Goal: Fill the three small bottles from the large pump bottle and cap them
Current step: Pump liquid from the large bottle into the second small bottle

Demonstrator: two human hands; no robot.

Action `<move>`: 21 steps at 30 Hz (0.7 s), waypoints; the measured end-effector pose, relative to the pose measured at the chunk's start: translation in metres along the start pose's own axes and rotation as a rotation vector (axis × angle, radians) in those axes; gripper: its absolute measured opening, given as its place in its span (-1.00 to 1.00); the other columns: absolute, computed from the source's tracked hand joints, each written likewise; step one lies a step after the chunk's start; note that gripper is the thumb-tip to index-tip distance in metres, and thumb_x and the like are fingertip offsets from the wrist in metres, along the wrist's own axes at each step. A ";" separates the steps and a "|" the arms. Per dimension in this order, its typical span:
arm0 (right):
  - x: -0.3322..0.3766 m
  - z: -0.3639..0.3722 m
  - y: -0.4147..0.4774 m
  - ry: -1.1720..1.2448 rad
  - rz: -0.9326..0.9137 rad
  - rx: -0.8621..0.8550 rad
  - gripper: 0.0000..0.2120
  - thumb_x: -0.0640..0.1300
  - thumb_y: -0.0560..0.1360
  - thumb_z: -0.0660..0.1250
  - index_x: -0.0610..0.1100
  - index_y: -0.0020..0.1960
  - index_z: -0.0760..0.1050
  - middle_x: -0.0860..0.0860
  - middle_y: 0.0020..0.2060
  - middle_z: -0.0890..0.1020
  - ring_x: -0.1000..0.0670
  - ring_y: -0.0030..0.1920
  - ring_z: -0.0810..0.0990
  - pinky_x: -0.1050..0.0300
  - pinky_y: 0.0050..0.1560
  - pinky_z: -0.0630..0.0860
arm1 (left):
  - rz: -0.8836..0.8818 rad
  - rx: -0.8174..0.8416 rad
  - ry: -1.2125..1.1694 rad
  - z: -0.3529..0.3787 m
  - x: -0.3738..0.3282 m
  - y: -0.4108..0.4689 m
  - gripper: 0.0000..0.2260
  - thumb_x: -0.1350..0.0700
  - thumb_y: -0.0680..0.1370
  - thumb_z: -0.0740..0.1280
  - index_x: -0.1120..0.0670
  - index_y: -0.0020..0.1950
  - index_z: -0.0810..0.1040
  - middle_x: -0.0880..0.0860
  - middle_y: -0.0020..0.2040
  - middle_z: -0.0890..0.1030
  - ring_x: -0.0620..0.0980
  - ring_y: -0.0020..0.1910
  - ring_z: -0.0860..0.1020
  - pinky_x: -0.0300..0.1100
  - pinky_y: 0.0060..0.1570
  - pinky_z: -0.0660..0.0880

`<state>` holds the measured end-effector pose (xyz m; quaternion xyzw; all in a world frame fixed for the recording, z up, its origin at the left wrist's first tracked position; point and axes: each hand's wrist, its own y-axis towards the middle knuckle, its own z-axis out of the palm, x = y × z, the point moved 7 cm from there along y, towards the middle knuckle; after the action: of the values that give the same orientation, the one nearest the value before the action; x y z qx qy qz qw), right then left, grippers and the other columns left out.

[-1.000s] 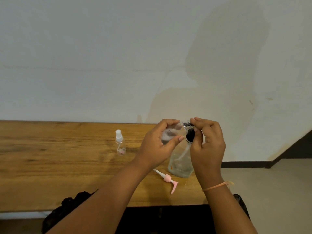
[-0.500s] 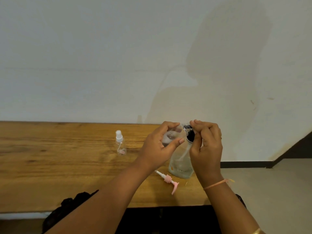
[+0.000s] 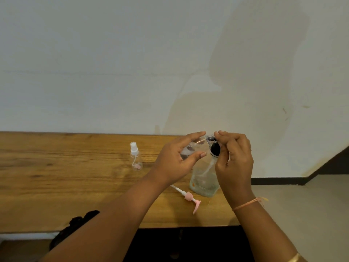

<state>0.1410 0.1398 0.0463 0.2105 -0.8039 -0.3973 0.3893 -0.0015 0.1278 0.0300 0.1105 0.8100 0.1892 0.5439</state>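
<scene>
Large bottle (image 3: 203, 184) holds shallow liquid.

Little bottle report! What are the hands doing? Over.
Left hand holds small clear bottle, tilted. Right hand pinches dark cap at its neck. Large bottle stands beneath, pump off, lying on table. Nothing blocking.

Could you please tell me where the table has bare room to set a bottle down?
The table is bare left of the small spray bottle; a narrower strip between it and the left hand. Crowded around the large bottle and pump head, below the right hand.
</scene>
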 end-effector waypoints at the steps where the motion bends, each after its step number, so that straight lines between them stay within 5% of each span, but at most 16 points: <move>1: 0.000 0.000 0.001 0.008 0.007 -0.001 -0.76 -0.42 0.44 0.25 -0.28 0.05 0.57 -0.15 -0.06 0.56 -0.04 0.01 0.50 0.46 0.08 0.37 | 0.002 0.001 -0.004 0.001 0.000 0.000 -0.57 0.09 0.47 0.42 -0.27 0.24 0.41 -0.27 0.07 0.56 -0.28 0.10 0.54 -0.42 0.00 0.48; 16: -0.004 0.000 0.001 0.020 -0.021 0.007 -0.73 -0.46 0.43 0.25 -0.28 0.07 0.57 -0.15 -0.06 0.56 -0.03 0.02 0.50 0.46 0.13 0.36 | -0.003 0.006 0.007 0.003 0.005 0.001 -0.58 0.10 0.48 0.42 -0.22 0.26 0.43 -0.22 0.11 0.55 -0.32 0.17 0.49 -0.52 0.08 0.38; 21: 0.002 -0.004 0.004 0.045 0.007 -0.021 -0.72 -0.45 0.43 0.24 -0.27 0.07 0.58 -0.13 -0.05 0.56 -0.03 0.02 0.52 0.44 0.12 0.38 | 0.014 -0.021 0.009 -0.001 -0.003 0.001 -0.57 0.13 0.48 0.42 -0.27 0.23 0.41 -0.21 0.08 0.57 -0.32 0.10 0.51 -0.53 -0.04 0.42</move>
<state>0.1426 0.1388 0.0519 0.2126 -0.7913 -0.3998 0.4109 -0.0008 0.1273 0.0331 0.1095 0.8098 0.2019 0.5399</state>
